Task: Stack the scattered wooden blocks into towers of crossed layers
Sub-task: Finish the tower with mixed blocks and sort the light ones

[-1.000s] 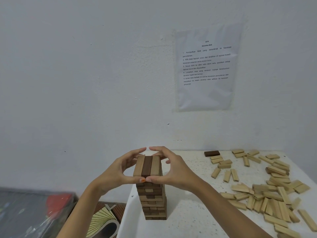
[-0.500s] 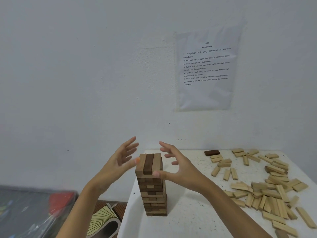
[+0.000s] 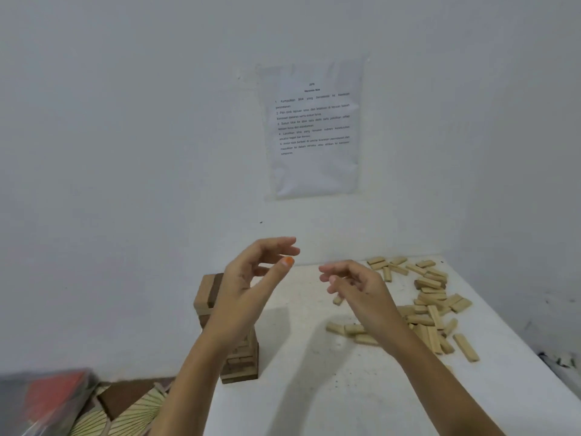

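A plain indoor room: bare white wall [image 3: 125, 121], taped instruction sheet [image 3: 314, 130], white table [image 3: 314, 388]

Tower [image 3: 240, 366]: bare wood, matt, pale blocks mixed with dark brown ones; loose blocks [image 3: 435, 314] on the right are the same pale wood, with no shine. Table [image 3: 314, 391]: white top, dull finish, speckled with small dark flecks and scuffs; wall [image 3: 125, 136] painted white, matt, slightly uneven. Sheet [image 3: 314, 171] on the wall: printed paper under a clear, wrinkled plastic cover with a soft sheen; lower left, a blurred bundle [image 3: 44, 401] in glossy clear plastic film.
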A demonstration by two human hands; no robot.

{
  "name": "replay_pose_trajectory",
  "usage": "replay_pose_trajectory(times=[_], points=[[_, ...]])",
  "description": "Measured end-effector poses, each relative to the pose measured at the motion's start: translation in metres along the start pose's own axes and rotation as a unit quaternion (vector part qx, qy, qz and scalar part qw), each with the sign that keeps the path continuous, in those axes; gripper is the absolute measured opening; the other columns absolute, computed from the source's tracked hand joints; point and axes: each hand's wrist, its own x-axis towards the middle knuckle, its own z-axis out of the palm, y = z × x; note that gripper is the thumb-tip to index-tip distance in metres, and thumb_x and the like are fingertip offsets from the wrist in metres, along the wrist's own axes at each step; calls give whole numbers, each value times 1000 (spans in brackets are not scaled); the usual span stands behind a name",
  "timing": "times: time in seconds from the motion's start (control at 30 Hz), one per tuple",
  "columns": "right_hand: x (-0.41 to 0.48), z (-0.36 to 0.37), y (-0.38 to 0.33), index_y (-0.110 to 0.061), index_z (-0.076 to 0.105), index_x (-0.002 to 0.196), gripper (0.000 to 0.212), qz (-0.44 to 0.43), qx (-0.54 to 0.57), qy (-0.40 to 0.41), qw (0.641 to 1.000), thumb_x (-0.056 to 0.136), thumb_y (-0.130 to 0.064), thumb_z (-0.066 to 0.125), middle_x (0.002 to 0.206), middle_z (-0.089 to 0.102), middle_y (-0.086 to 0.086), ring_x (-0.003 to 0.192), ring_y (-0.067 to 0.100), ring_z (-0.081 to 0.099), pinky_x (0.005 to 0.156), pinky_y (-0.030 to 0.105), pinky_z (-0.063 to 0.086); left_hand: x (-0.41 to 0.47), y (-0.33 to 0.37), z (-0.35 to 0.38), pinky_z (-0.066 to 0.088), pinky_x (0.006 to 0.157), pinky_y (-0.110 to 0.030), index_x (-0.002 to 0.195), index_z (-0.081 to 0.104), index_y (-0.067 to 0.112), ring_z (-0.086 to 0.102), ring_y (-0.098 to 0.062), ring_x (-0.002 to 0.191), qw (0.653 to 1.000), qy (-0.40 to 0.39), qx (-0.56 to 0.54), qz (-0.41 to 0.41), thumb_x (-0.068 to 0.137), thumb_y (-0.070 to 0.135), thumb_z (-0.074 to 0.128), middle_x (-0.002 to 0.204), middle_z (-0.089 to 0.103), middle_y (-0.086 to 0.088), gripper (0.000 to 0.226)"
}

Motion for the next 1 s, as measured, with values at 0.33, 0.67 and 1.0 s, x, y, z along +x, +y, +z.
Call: replay_pose_trajectory(times=[0.33,0.67,1.0], points=[[-43,-74,108,-19,61,108,20,188,-296,129,928,88,-14,62,109,56,0,102,18,53,76,24,45,-22,-56,109,49,92,-49,105,70,22,67,-17,94,987,-99,-38,-119,94,1,55,97,73,2,28],[-63,-89,138,-21,35,114,38,280,-340,128,889,89,-5,60,116,34,11,93,27,51,76,29,45,-27,-110,160,49,75,-20,100,71,24,66,-12,92,969,-136,-31,-204,93,0,53,92,74,5,30],[-2,-103,119,-17,58,112,19,229,-94,60,967,97,-11,47,78,59,6,67,18,54,61,28,46,24,-156,182,53,77,-21,92,72,18,65,-14,89,970,-95,-8,-223,89,0,57,91,73,1,24]])
